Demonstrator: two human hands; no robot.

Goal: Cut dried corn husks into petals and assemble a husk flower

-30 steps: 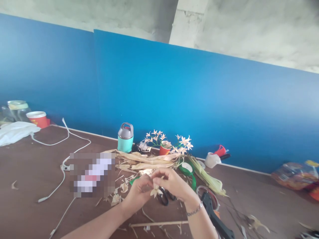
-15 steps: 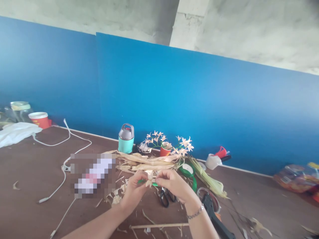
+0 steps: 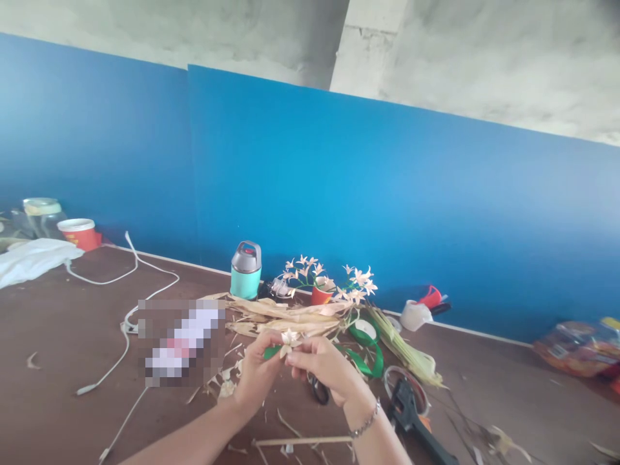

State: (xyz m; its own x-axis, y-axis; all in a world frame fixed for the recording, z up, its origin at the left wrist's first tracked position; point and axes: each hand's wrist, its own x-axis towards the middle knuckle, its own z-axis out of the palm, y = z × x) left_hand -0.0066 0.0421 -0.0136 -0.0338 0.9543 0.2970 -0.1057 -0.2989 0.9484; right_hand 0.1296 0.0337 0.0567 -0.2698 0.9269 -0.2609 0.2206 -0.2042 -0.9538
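My left hand (image 3: 256,376) and my right hand (image 3: 323,369) meet over the brown table (image 3: 62,336), both closed in a pinch on a small cream husk flower (image 3: 289,338) with green ribbon (image 3: 361,361) at its base. The ribbon trails right to a green spool (image 3: 364,329). Black scissors (image 3: 318,390) lie under my right hand. Dried corn husks (image 3: 285,313) are piled just behind the hands.
A teal flask (image 3: 245,269), a small red pot of finished husk flowers (image 3: 320,284) and green stalks (image 3: 404,345) stand near the blue wall. A black glue gun (image 3: 416,423), white cables (image 3: 123,323), a thin stick (image 3: 300,442) and husk scraps lie around.
Both hands have lifted and turned the flower upward, from hanging below the fingers to standing above them. The green ribbon now shows at the flower's base.
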